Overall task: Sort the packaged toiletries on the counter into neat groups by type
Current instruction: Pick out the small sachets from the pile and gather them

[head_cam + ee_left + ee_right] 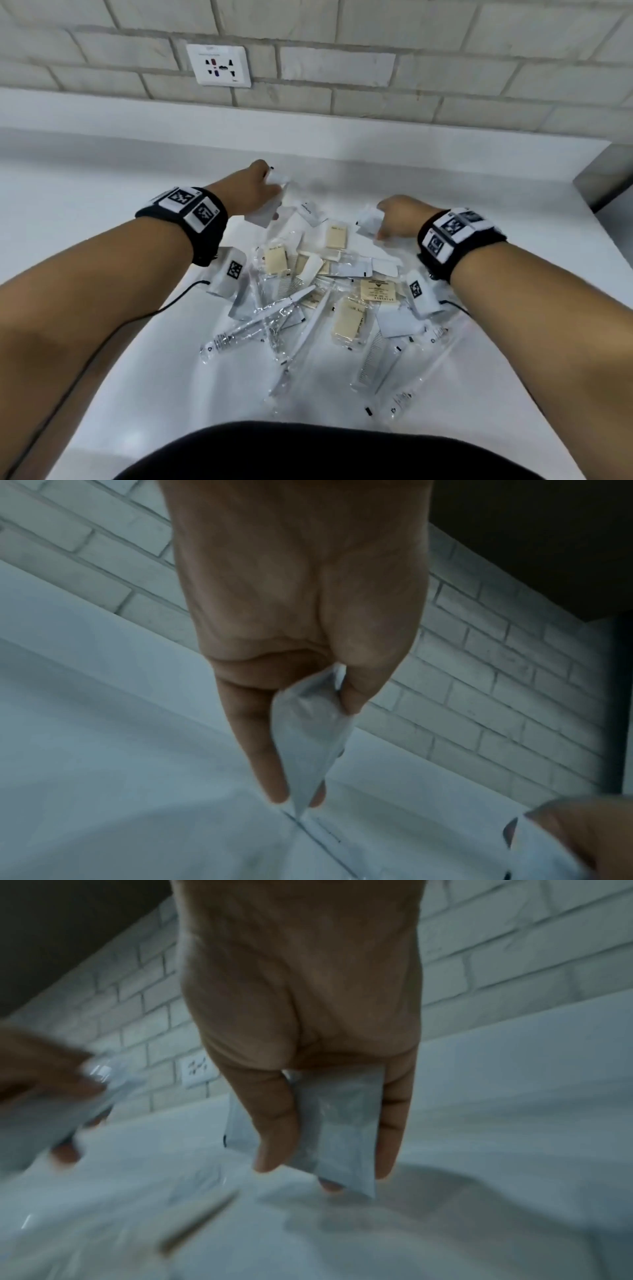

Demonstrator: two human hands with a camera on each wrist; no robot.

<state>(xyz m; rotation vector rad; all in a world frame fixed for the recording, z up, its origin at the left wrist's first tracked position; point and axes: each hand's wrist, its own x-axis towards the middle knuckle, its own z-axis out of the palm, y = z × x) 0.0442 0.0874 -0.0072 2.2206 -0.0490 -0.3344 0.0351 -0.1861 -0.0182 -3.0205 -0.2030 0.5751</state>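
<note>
A jumbled pile of packaged toiletries (322, 294) lies mid-counter: beige soap packets (337, 236), clear-wrapped combs (375, 359), long toothbrush packs (260, 322) and white sachets. My left hand (260, 185) is at the pile's far left edge and pinches a white sachet (277, 180), seen hanging between thumb and fingers (308, 739). My right hand (394, 216) is at the pile's far right and holds another white sachet (368, 221) between thumb and fingers (342, 1123), just above the counter.
The white counter (102, 192) meets a low white backsplash and a pale brick wall with a socket plate (219, 70). A dark recess (606, 178) drops at the counter's right end. Thin black cables (164, 308) trail from both wrist units.
</note>
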